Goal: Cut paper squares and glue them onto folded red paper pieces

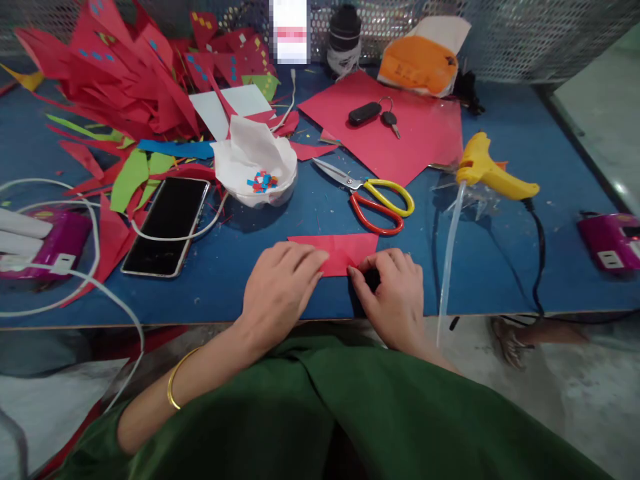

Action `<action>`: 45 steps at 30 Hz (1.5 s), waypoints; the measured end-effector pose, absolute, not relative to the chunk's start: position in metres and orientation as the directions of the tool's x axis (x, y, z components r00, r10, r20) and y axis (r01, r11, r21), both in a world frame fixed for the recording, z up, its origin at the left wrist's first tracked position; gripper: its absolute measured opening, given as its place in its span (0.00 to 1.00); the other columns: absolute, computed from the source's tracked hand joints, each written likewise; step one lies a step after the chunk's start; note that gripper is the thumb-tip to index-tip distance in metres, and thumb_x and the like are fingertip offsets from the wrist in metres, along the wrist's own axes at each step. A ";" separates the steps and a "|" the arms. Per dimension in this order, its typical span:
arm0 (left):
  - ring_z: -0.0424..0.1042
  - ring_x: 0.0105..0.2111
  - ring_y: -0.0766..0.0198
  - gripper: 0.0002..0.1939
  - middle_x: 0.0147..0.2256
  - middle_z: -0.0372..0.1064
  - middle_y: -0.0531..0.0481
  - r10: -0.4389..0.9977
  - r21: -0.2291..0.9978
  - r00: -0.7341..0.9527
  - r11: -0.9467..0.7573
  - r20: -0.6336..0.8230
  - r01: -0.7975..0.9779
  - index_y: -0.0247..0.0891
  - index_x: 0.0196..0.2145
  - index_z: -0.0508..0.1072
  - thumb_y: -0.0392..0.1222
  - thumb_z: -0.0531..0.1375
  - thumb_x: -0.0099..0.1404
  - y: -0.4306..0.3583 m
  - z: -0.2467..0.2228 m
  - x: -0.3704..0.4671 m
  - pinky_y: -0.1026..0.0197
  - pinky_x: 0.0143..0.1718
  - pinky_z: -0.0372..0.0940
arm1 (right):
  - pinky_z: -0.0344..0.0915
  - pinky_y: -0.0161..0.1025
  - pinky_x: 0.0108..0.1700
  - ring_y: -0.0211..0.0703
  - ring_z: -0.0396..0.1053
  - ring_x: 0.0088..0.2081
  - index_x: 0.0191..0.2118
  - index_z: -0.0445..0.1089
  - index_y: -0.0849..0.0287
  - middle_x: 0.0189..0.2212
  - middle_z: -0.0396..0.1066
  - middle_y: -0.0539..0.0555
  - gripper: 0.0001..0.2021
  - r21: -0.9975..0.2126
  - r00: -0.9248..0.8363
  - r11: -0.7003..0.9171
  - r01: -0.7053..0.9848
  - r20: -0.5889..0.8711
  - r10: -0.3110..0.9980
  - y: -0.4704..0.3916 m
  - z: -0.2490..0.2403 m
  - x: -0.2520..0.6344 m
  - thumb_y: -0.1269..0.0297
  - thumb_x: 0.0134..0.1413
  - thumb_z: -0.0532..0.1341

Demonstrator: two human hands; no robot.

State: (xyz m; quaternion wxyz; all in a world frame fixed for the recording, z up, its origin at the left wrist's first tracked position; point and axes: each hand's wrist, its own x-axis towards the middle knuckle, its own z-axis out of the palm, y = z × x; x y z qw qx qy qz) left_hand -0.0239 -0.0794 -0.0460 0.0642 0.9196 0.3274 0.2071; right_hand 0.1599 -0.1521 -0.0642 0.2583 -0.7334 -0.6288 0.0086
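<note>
A small folded piece of red paper lies on the blue table near its front edge. My left hand lies flat on the paper's left part, fingers pressing it down. My right hand is curled at the paper's right lower corner, its fingertips pinching the edge there. Much of the paper is hidden under both hands.
Scissors with yellow and red handles lie just behind the paper. A white bowl holds tiny paper bits; a phone lies left. A yellow glue gun rests right, a red sheet with keys behind, paper scraps far left.
</note>
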 end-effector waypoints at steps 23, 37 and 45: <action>0.70 0.50 0.48 0.21 0.53 0.74 0.39 0.438 0.020 0.859 -0.893 0.266 0.450 0.26 0.54 0.72 0.42 0.53 0.71 -0.102 -0.042 -0.043 0.46 0.53 0.61 | 0.66 0.47 0.55 0.51 0.73 0.52 0.55 0.67 0.77 0.49 0.76 0.69 0.19 0.012 -0.308 0.333 0.943 0.416 0.856 -0.174 -0.061 0.159 0.78 0.62 0.50; 0.76 0.46 0.53 0.12 0.44 0.79 0.43 0.719 0.473 0.634 -0.681 0.286 0.559 0.35 0.42 0.79 0.44 0.61 0.66 -0.037 -0.019 -0.017 0.53 0.49 0.67 | 0.62 0.51 0.41 0.48 0.68 0.29 0.36 0.77 0.71 0.27 0.74 0.63 0.13 0.453 -0.683 0.565 0.689 0.147 0.715 -0.132 -0.025 0.156 0.79 0.57 0.53; 0.77 0.35 0.54 0.19 0.35 0.79 0.41 0.776 0.872 0.599 -0.137 -0.201 0.470 0.35 0.35 0.79 0.53 0.69 0.52 0.006 0.001 0.003 0.58 0.36 0.68 | 0.61 0.52 0.58 0.48 0.70 0.41 0.44 0.77 0.65 0.41 0.78 0.60 0.15 0.588 -0.801 0.554 0.589 0.337 0.495 -0.107 0.016 0.199 0.75 0.64 0.52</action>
